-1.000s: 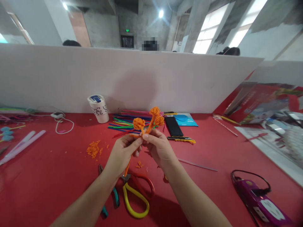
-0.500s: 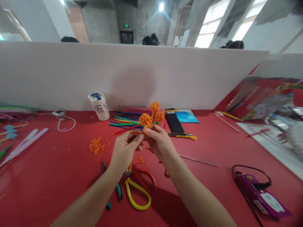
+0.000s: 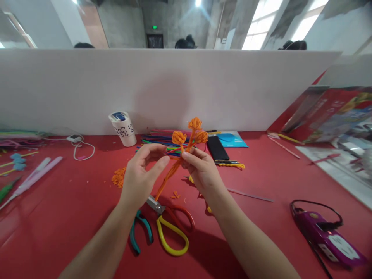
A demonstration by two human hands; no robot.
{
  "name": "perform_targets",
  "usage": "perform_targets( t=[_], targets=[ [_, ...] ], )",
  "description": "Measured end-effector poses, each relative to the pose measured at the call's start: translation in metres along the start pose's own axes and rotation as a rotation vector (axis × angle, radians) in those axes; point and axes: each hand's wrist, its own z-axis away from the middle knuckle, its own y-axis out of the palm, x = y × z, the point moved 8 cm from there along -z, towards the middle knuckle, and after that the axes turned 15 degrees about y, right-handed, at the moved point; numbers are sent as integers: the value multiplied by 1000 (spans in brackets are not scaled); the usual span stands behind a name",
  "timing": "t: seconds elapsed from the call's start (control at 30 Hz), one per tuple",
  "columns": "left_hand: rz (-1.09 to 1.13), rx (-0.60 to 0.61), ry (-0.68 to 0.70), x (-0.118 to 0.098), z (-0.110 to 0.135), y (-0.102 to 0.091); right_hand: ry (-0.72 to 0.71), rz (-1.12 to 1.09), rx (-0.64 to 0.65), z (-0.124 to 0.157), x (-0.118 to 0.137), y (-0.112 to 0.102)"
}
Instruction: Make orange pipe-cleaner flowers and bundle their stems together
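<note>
"What is being shown in the head view?"
"Three orange flowers (image 3: 195,124) are being held up above the red table (image 3: 255,236), near the middle of the view."
"How are they being held?"
"Their stems (image 3: 170,176) are being pinched just below the blooms, between the thumb and fingers of the right hand (image 3: 205,172)."
"And the left hand (image 3: 139,176)?"
"Its thumb and fingers are being held apart, just beside the stems; whether these are being touched cannot be told."
"What is being seen lower down?"
"Scissors (image 3: 158,208) with a red and a yellow handle are being seen by the stems' lower end, with pliers (image 3: 133,236) lying beside them."
"And farther back?"
"Orange scraps (image 3: 118,178) are being partly covered by the left hand, while a cup (image 3: 123,130), coloured sticks (image 3: 164,133) and a phone (image 3: 217,148) are being seen near the white partition (image 3: 232,89)."
</note>
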Motion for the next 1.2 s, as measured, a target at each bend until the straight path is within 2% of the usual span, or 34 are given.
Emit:
perform_targets(
  t=[0.1, 0.2, 0.3, 0.43, 0.6, 0.87, 1.2],
  targets=[
    [73, 60, -83, 6, 1, 4, -12, 36, -5, 1, 2, 0],
    [325, 136, -324, 26, 12, 25, -8, 56, -2, 1, 1, -2],
    [486, 35, -412, 35, 19, 34, 1, 31, 19, 2, -1, -1],
    [494, -37, -409, 32, 21, 39, 30, 52, 70, 4, -5, 6],
    [507, -31, -416, 33, 23, 40, 48, 95, 34, 5, -7, 8],
    [468, -70, -387, 34, 25, 38, 24, 60, 84, 3, -9, 9],
    [273, -17, -273, 29, 22, 31, 18, 42, 76, 2, -8, 8]
  ],
)
